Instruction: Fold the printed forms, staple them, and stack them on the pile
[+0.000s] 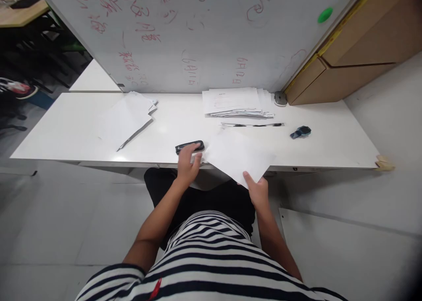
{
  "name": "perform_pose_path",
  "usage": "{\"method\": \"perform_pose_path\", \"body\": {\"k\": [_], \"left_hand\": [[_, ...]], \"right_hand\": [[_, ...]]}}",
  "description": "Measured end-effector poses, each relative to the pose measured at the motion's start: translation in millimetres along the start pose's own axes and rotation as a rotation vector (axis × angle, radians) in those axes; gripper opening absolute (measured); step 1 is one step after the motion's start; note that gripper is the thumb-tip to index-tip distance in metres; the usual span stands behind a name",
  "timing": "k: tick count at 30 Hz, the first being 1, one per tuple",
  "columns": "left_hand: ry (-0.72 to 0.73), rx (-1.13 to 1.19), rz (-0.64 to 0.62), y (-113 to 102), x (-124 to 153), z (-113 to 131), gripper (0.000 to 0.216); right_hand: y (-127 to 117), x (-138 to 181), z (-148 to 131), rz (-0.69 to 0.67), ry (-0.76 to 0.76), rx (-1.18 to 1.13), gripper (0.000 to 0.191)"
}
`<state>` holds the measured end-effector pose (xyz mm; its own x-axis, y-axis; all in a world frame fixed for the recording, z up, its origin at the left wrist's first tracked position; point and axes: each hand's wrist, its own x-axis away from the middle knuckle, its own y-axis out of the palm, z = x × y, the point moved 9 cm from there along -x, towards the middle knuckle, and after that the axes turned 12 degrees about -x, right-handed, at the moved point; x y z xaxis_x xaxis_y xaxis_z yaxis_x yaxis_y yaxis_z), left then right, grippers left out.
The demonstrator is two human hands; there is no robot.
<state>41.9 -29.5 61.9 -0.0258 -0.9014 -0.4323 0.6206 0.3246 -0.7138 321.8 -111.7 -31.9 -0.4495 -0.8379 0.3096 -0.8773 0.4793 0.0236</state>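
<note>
My left hand (187, 164) reaches over the front edge of the white table (66, 129), its fingers curled round the near side of a black stapler (189, 147). My right hand (257, 191) pinches the near corner of a few white sheets (237, 156) that lie tilted over the table's front edge.
A stack of printed papers (235, 102) lies at the back by the whiteboard (198, 32). A pen (252, 125) lies in front of it. Loose sheets (127, 116) lie at the left. A small blue object (300, 132) lies at the right. Cardboard boxes (349, 50) stand at the back right.
</note>
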Motion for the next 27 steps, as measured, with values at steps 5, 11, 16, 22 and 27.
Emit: {"method": "perform_pose_path", "body": {"k": [5,11,16,22,27], "left_hand": [[0.028,-0.431,-0.141,8.6,-20.1,-36.0,0.06],[0.053,-0.372,-0.259,18.8,-23.2,-54.7,0.038],[0.111,-0.313,-0.257,19.7,-22.8,-53.8,0.036],[0.09,-0.246,-0.245,17.8,-22.6,-56.6,0.032],[0.091,-0.229,-0.239,16.9,-23.3,-55.9,0.032]], "right_hand": [[1.7,-8.2,4.2,-0.061,0.113,-0.167,0.043],[16.8,-14.9,4.5,-0.154,0.165,-0.177,0.038],[26.7,-15.5,2.6,-0.224,0.173,-0.17,0.036],[26.0,-16.4,1.4,-0.236,0.187,-0.111,0.038],[27.2,-14.4,2.0,-0.249,0.209,-0.091,0.04]]}}
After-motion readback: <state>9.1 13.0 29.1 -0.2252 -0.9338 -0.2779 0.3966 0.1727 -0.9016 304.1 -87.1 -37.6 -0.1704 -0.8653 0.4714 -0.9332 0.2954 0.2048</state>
